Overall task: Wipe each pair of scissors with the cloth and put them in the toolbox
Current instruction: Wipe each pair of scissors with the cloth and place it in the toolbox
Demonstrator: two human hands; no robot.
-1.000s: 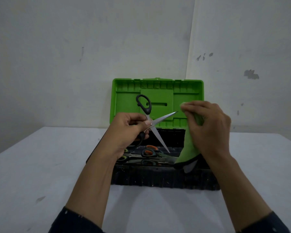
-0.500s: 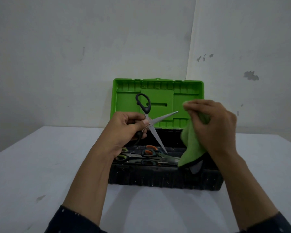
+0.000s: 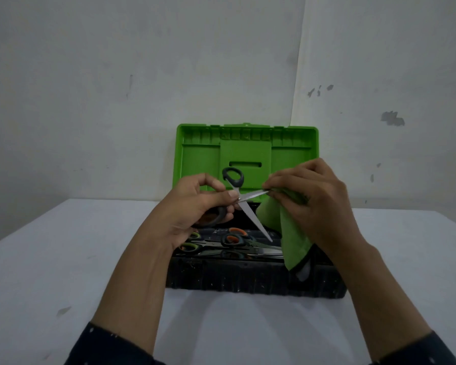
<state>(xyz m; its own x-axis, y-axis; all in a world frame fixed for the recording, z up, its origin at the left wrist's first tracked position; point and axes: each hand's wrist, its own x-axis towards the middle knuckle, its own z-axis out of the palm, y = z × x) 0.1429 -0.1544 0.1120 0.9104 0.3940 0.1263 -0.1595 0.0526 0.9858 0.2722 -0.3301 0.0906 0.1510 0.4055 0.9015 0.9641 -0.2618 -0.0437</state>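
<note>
Right hand [image 3: 319, 206] moved back; fingers [image 3: 279, 180] pinch cloth [image 3: 292, 238] over scissors [image 3: 251, 216] blade tip.

Surface: a white, flat table [image 3: 63, 259] is seen, running back to a pale wall.
Load: a black plastic toolbox [image 3: 248, 283] with a raised bright-green lid [image 3: 200, 159] is set directly on it, towards the back.
Marks: a small dark smudge [image 3: 63, 310] is seen on its near left part.

One toolbox [image 3: 248, 283] stands mid-frame; above it are two hands, the left hand [image 3: 195, 204] and the right hand [image 3: 319, 204], one pair of black-handled scissors [image 3: 250, 214] and one green cloth [image 3: 292, 238]. Inside lie at least three more pairs [image 3: 233, 239], overlapping, exact number unclear.
</note>
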